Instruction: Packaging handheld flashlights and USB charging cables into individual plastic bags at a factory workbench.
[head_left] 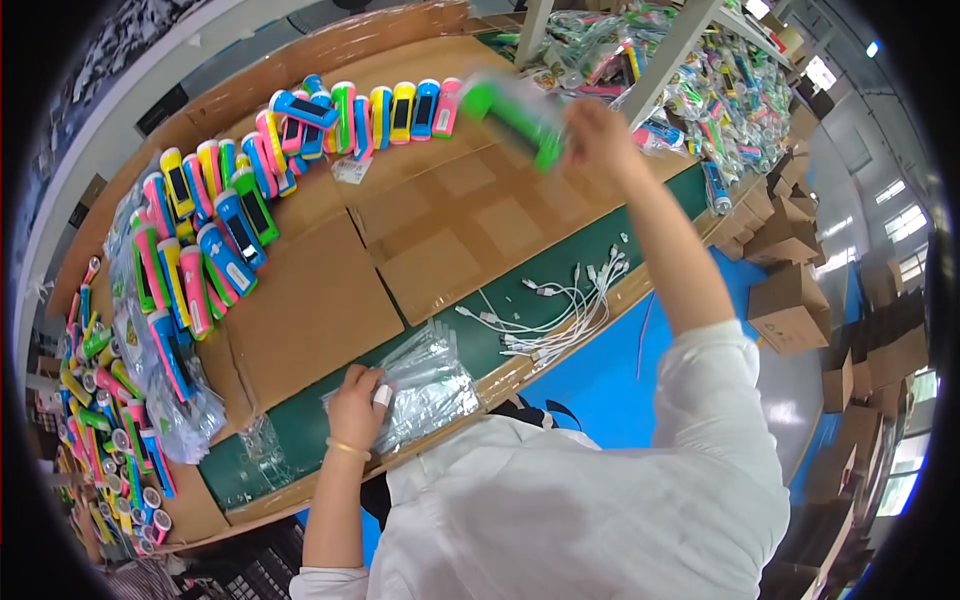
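My right hand (597, 135) is stretched out over the far right of the table, closed on one end of a green flashlight (515, 120) with a dark panel. Motion smears the flashlight, and a hazy clear film seems to surround it. Near the front edge, my left hand (357, 408) has its fingers curled at the left side of a stack of clear plastic bags (430, 395). A white wrap circles one of its fingers. Across the back and left of the cardboard stands a long row of flashlights (240, 225) in pink, blue, yellow and green.
White charging cables (565, 310) lie on the green tabletop (480, 345) right of the bags. Bagged flashlights (720, 110) are heaped at the far right, beside a white post (665, 65). More loose flashlights (115, 430) fill the left end. Cardboard boxes (790, 310) stand on the floor.
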